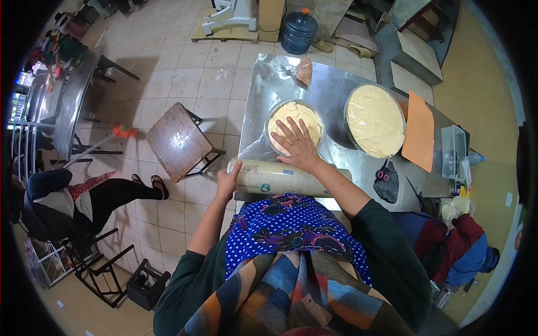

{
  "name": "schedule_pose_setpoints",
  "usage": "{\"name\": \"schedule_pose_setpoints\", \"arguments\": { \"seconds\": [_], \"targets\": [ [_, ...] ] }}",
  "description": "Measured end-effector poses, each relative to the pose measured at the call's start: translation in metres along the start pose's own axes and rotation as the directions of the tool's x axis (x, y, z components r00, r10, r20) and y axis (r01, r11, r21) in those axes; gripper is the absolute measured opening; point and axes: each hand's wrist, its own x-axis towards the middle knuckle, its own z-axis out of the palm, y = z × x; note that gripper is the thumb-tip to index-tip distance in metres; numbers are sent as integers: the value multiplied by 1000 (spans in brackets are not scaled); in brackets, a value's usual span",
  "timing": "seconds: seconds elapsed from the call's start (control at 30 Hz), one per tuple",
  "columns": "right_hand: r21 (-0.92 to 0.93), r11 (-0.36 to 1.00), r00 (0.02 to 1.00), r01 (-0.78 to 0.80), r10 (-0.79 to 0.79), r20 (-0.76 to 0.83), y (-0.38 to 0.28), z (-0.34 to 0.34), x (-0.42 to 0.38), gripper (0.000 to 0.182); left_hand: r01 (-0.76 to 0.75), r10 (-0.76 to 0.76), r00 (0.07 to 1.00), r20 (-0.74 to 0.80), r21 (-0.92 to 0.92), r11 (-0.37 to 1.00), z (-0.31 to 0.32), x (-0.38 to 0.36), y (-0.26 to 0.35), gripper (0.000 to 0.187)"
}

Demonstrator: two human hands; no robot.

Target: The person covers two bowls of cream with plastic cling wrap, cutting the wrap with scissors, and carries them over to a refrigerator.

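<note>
Before me on the metal table [330, 78] lies a thick roll of plastic wrap [266, 179], along the edge nearest my body. My left hand [228, 180] is closed around its left end, thumb up. A clear film runs over a round container of pale yellow creamy stuff [288, 112]. My right hand [297, 147] rests flat on that film with its fingers spread, the wrist above the roll. Further right stands a larger oval container of the same pale stuff [374, 120], its surface shiny as if under film.
Also on the table are a bag of brownish grains [304, 71], pink-handled scissors [384, 176] on a black cloth-like item, an orange sheet [419, 131] and a clear plastic box [453, 148]. A wooden stool [178, 140] stands left. Beyond it sits a person [112, 201].
</note>
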Motion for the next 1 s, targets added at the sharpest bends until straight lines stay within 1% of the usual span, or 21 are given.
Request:
{"name": "schedule_pose_setpoints", "arguments": {
  "seconds": [0.07, 0.1, 0.13, 0.2, 0.23, 0.27, 0.37, 0.47, 0.53, 0.57, 0.6, 0.63, 0.67, 0.73, 0.77, 0.8, 0.83, 0.87, 0.9, 0.93, 1.0],
  "targets": [
    [17, 1000, 1000, -11, 11, 2, -1, 2, 1, 82, 66, -68, 998, 16, 87, 994, -6, 9, 1, 59],
    [13, 1000, 1000, -20, 20, -6, -2, 3, 1, 83, 82, -87, 996, 34, 122, 989, -7, 6, 15, 71],
    [10, 999, 999, -31, 31, -13, -4, 4, 1, 83, 83, -87, 996, 34, 123, 989, -9, 6, 25, 71],
    [-10, 1000, 1000, -23, 23, -17, -5, 5, 4, 83, 151, -159, 987, -5, 345, 926, -13, 10, 36, 81],
    [-30, 999, 1000, -13, 12, -22, -5, 5, 5, 83, 170, -183, 983, 8, 339, 925, -15, 14, 34, 91],
    [-31, 999, 1000, -18, 17, -24, -4, 4, 5, 83, 167, -182, 983, 12, 343, 924, -16, 16, 32, 91],
    [-62, 996, 998, -58, 58, -3, 1, 2, 4, 84, 172, -240, 963, 125, 402, 900, -21, 19, 35, 93],
    [-75, 991, 994, -107, 108, 16, 7, -6, -2, 85, 206, -281, 955, 98, 462, 863, -16, 16, 46, 96],
    [75, 997, 999, -31, 32, -13, 9, -17, -5, 88, 186, -256, 954, 158, 359, 915, -16, 15, 43, 100],
    [75, 997, 986, -9, 21, -167, 7, -26, -12, 73, 173, -255, 949, 185, 368, 913, -15, 16, 39, 100],
    [64, 997, 985, -30, 41, -167, 9, -30, -25, 73, 169, -237, 962, 137, 383, 908, -17, 18, 35, 103],
    [117, 991, 962, -60, 88, -259, 14, -32, -41, 60, 168, -219, 972, 85, 396, 903, -17, 18, 33, 105],
    [171, 982, 929, -78, 134, -346, 19, -35, -59, 46, 163, -219, 971, 98, 402, 901, -18, 18, 31, 105],
    [166, 947, 730, -276, 319, -605, 34, -44, -105, 22, 164, -200, 979, 47, 413, 896, -17, 17, 31, 108],
    [273, 892, 621, -359, 447, -644, 50, -44, -133, 18, 174, -210, 977, 34, 442, 880, -16, 14, 36, 109],
    [507, 679, 416, -530, 730, -543, 59, -40, -164, 15, 172, -211, 977, 41, 444, 880, -14, 12, 40, 109],
    [420, 577, 300, -701, 772, -560, 75, -37, -197, 12, 163, -207, 976, 63, 418, 894, -13, 9, 42, 109],
    [398, 452, 181, -799, 811, -557, 94, -23, -233, 12, 155, -203, 975, 84, 393, 907, -12, 7, 45, 109],
    [319, 334, 125, -887, 839, -530, 108, -15, -264, 16, 154, -203, 975, 87, 394, 906, -12, 2, 52, 109],
    [318, 332, 125, -888, 839, -529, 118, -11, -281, 16, 153, -216, 969, 124, 387, 909, -10, -3, 60, 107],
    [246, 66, -34, -967, 923, -383, 130, -8, -298, 23, 157, -229, 961, 152, 380, 911, -9, -4, 61, 106]
  ]
}}
